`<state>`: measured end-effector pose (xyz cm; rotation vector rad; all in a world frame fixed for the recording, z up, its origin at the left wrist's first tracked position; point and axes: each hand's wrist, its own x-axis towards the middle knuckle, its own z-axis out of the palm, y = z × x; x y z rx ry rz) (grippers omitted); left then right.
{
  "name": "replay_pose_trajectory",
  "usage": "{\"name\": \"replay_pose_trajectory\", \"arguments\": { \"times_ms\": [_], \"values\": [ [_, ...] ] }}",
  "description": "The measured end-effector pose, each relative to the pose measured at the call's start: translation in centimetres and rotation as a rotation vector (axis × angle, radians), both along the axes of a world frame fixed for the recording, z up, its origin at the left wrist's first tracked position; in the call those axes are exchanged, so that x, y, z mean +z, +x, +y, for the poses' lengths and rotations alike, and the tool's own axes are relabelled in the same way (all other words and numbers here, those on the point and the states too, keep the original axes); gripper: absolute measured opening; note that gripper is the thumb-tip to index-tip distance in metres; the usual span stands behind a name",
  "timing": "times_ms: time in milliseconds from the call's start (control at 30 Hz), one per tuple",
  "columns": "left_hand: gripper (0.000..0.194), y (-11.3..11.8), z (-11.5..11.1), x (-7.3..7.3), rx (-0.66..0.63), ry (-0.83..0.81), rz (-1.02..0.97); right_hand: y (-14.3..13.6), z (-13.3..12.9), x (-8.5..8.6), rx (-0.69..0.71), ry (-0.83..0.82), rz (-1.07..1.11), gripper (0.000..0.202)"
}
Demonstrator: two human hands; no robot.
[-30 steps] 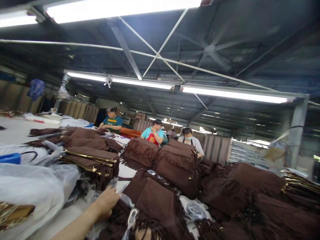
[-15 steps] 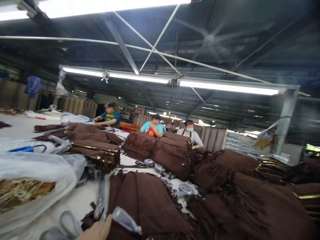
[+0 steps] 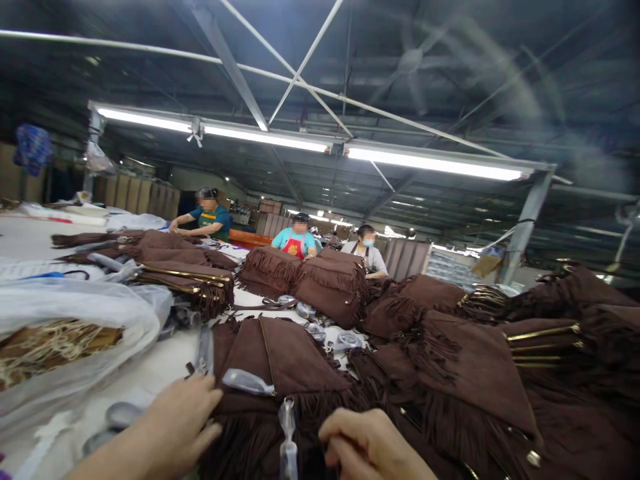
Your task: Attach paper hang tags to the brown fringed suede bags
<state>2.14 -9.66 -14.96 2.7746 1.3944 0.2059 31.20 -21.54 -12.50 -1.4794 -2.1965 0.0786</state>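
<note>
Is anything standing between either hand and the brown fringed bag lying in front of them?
Nothing visible does. The left hand is beside the near left of the bag, the right hand by its near fringe; contact is unclear. One plastic-wrapped piece lies on the bag and another between the hands, blocking neither.

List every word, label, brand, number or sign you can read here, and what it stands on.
No text can be read.
Red apron: a yellow print, too small and blurred to make out.
Green apron: any lettering is too small to read.
Brown fringed bag and clear plastic sleeve: no lettering shows.
</note>
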Motion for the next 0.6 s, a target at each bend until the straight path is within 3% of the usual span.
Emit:
{"name": "replay_pose_trajectory", "arguments": {
  "times_ms": [67,133,167,267,367,467,600],
  "values": [
    [0.033,2.3,-0.5,1.9,-0.016,0.117,-0.122,-1.3,1.1,0.5,-0.083,0.113,0.029,0.021],
    [0.026,4.9,-0.6,2.3,-0.066,0.166,-0.148,-3.4,2.8,-0.5,-0.187,0.193,-0.036,0.009],
    [0.022,6.1,-0.4,2.1,-0.084,0.154,-0.124,-4.5,3.6,-1.3,-0.263,0.206,-0.085,0.011],
    [0.018,8.8,0.4,0.6,-0.084,0.103,-0.043,-7.0,5.7,-3.8,-0.465,0.206,-0.284,0.042],
    [0.023,9.5,1.1,-0.1,-0.077,0.105,-0.015,-7.3,6.7,-4.8,-0.519,0.207,-0.443,0.028],
    [0.025,9.2,1.0,0.9,-0.081,0.118,-0.017,-5.8,7.0,-4.0,-0.471,0.278,-0.54,0.026],
    [0.024,9.1,-0.4,3.4,-0.094,0.163,-0.034,-3.6,6.0,-1.2,-0.417,0.419,-0.634,0.024]
  ]
}}
